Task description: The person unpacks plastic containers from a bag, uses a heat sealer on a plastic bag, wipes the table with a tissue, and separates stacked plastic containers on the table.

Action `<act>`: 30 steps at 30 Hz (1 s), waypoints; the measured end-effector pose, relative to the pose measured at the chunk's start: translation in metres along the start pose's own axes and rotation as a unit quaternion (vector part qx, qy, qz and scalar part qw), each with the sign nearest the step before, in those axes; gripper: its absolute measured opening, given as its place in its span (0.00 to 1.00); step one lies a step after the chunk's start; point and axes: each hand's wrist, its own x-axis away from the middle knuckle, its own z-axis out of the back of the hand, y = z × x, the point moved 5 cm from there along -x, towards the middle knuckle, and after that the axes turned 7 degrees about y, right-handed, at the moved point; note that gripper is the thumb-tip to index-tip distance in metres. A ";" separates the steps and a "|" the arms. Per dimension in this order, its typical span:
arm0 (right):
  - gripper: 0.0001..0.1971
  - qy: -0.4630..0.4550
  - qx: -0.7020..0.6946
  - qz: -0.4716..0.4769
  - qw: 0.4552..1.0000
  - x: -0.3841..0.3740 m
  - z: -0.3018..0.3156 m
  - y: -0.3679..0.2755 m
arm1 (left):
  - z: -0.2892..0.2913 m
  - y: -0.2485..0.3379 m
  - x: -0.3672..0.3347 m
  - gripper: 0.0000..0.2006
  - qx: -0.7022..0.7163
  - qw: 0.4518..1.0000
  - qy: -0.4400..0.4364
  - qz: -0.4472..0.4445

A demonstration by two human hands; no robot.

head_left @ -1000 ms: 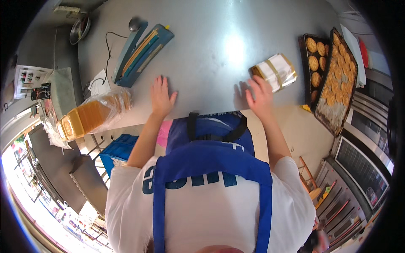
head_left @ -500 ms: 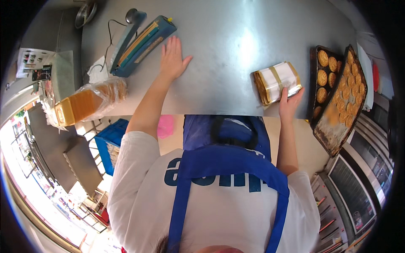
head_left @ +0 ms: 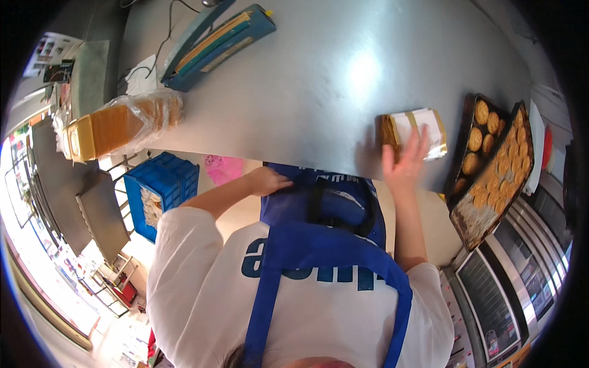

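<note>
On the right part of the metal table lies a stack of white and gold packaging bags (head_left: pixel 423 122). My right hand (head_left: pixel 406 161) is at its near edge, fingers spread over the top bag and thumb apart, slightly blurred. My left hand (head_left: pixel 270 181) is off the table's front edge, at the left side of my blue apron (head_left: pixel 331 245). Its fingers are loosely bent, partly stretched toward the apron, with nothing visible in them. At the far left of the table stands a blue bag sealer (head_left: pixel 221 49) with its lever raised.
Two dark baking trays (head_left: pixel 475 221) of round cookies overlap at the table's right end. A plastic-wrapped stack of amber trays (head_left: pixel 123 126) lies at the left edge. Below the table are a blue crate (head_left: pixel 178 178) and a pink bag (head_left: pixel 222 168). A cord runs behind the sealer.
My left hand has left the table near the sealer and come back to my apron. My right hand has shifted from the bags' right corner to their near edge, fingers spreading. The view has tilted.
</note>
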 end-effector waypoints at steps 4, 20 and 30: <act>0.40 -0.105 -0.110 0.017 0.988 -0.067 -0.063 -0.052 | -0.031 -0.039 0.035 0.26 0.065 0.934 0.224 0.270; 0.33 -0.422 -0.270 0.442 0.744 0.048 -0.195 -0.222 | -0.221 0.044 0.157 0.34 0.363 0.734 0.115 0.562; 0.16 -0.282 -0.259 0.245 0.891 -0.012 -0.179 -0.263 | -0.009 -0.071 0.241 0.18 0.380 0.459 0.646 0.476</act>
